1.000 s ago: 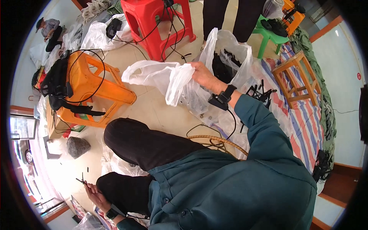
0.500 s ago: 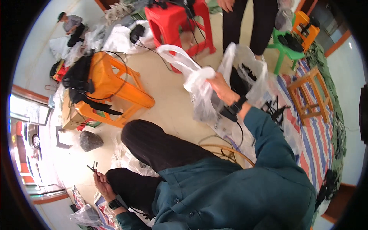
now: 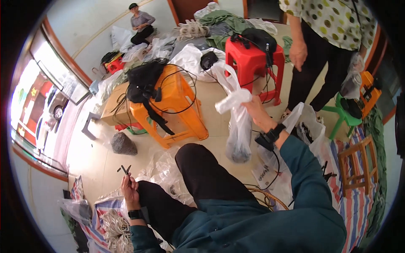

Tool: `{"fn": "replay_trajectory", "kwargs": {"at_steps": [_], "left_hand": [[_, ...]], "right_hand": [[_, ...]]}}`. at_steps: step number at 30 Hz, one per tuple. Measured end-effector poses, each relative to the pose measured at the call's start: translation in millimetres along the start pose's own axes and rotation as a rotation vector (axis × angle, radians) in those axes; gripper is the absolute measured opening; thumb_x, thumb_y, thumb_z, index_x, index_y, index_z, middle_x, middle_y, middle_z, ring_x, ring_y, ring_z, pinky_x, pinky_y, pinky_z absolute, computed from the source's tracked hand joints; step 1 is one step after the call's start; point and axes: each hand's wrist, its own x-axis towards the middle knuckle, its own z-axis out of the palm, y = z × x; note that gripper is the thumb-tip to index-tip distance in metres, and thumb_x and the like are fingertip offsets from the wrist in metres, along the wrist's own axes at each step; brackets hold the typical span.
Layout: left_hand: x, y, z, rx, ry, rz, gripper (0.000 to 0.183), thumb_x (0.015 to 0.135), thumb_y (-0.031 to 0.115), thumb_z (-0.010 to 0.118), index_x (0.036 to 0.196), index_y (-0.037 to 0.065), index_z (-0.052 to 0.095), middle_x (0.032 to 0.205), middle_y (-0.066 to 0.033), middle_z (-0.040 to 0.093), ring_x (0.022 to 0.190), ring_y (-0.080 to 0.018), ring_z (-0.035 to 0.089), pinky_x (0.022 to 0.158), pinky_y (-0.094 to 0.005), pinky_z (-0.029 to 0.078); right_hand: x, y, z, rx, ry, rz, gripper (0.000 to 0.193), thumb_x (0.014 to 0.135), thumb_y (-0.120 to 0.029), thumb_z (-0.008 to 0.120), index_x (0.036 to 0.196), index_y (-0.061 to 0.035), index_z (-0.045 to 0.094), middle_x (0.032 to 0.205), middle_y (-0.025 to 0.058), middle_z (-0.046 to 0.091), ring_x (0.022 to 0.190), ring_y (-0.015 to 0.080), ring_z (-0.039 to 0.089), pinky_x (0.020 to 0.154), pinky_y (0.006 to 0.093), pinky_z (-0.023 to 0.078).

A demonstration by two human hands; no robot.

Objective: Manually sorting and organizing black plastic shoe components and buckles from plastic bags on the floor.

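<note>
My right hand (image 3: 256, 112) is closed around the gathered neck of a white plastic bag (image 3: 238, 126), raised in front of me. The bag hangs down with a greyish lump of contents in its bottom that I cannot make out. Its handle loops stick up above my fingers. Down at the left, beside my knee, my left hand (image 3: 130, 189) pinches a few thin black strips (image 3: 125, 170) that point upward from the fingertips. A large clear plastic bag (image 3: 295, 120) with dark things inside stands open to the right of my right wrist.
An orange stool (image 3: 181, 107) holds a black bag and cables. Behind stands a red stool (image 3: 257, 59) with black items. A person (image 3: 320, 59) stands at the far right; another sits far back. A grey lump (image 3: 123, 144), a cardboard box (image 3: 116, 107) and a wooden frame (image 3: 358, 168) lie around.
The view has swung, showing more of the room's far side. The white bag has come away from the large clear bag and hangs straighter. My left hand still holds the black strips.
</note>
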Motion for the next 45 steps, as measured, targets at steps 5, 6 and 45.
{"fn": "replay_trajectory", "kwargs": {"at_steps": [5, 6, 45], "left_hand": [[-2.3, 1.2, 2.0, -0.014, 0.014, 0.028, 0.017, 0.088, 0.016, 0.051, 0.093, 0.001, 0.055, 0.064, -0.0021, 0.052, 0.044, -0.0061, 0.035, 0.040, -0.0191, 0.029], [-4.2, 2.6, 1.6, -0.015, 0.013, 0.030, 0.017, 0.088, 0.016, 0.051, 0.093, 0.001, 0.055, 0.064, -0.0022, 0.052, 0.044, -0.0061, 0.036, 0.040, -0.0190, 0.029], [13.2, 3.3, -12.1, 0.035, -0.108, -0.048, 0.022, 0.090, 0.019, 0.048, 0.097, -0.001, 0.054, 0.066, -0.0018, 0.051, 0.048, -0.0044, 0.035, 0.042, -0.0176, 0.028]], "right_hand": [[73.5, -39.2, 56.4, -0.033, -0.040, -0.151, 0.021, 0.077, -0.006, 0.053, 0.095, 0.0011, 0.061, 0.084, 0.0002, 0.061, 0.075, 0.0056, 0.052, 0.065, 0.0230, 0.041], [90.2, -48.8, 64.2, -0.089, -0.025, -0.150, 0.021, 0.076, -0.006, 0.054, 0.095, 0.0013, 0.061, 0.084, 0.0006, 0.061, 0.073, 0.0064, 0.052, 0.063, 0.0235, 0.042], [-148.9, 71.1, -65.6, 0.132, 0.330, 0.266, 0.019, 0.077, -0.004, 0.051, 0.091, 0.0037, 0.060, 0.085, 0.0055, 0.061, 0.077, 0.0118, 0.056, 0.067, 0.0253, 0.043]]}}
